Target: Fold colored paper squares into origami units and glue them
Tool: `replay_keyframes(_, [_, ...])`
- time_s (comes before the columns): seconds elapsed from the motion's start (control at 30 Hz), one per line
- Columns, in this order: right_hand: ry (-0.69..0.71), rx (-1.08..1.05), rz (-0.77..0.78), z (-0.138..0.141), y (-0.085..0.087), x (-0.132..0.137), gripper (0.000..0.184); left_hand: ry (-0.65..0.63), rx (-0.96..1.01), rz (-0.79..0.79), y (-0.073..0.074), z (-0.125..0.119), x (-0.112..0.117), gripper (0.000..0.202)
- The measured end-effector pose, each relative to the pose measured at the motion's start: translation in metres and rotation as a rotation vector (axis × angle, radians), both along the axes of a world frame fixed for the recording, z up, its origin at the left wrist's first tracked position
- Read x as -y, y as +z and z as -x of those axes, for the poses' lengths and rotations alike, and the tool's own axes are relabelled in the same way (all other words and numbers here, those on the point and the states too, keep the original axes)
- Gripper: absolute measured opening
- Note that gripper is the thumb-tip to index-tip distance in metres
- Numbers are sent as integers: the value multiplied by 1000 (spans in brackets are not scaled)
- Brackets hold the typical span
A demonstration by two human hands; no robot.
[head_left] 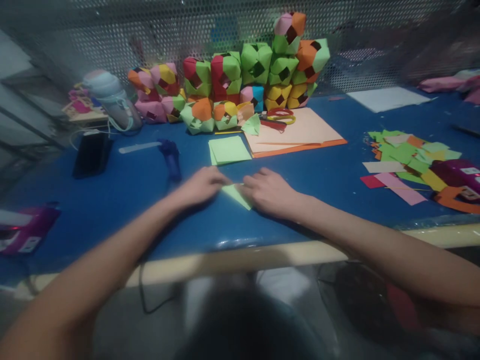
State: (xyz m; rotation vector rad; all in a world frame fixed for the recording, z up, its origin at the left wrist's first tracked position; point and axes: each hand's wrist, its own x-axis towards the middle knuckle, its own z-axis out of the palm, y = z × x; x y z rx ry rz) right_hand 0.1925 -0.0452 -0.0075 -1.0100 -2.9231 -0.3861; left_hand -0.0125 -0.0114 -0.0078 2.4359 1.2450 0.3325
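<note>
A small piece of folded light-green paper [237, 195] lies on the blue tabletop near its front edge. My left hand [204, 186] pinches its upper left side, with the fingers curled and partly blurred. My right hand [268, 192] presses on its right side, fingers bent together, and hides part of the sheet. Just beyond both hands rests a stack of square light-green sheets [229, 150]. Peach and orange paper [300, 131] lies behind to the right, with red-and-yellow-handled scissors [279, 118] on top.
Folded-paper blocks [227, 75] stand piled along the perforated metal screen. Leftward are a bottle [112, 97], a phone [92, 154], a dark blue tool [170, 159] and a magenta device [30, 230]. Paper scraps [408, 155] and another magenta device [457, 175] lie right.
</note>
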Motion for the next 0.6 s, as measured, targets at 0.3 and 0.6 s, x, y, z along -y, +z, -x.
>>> replay_keyframes(0.3, [-273,15,168,-32,17,6,26,20,-128,-49,7,3,7,28])
replay_keyframes(0.6, [-329,-48,225,-40,21,-1,29,35,-363,-119,19,2,16,29])
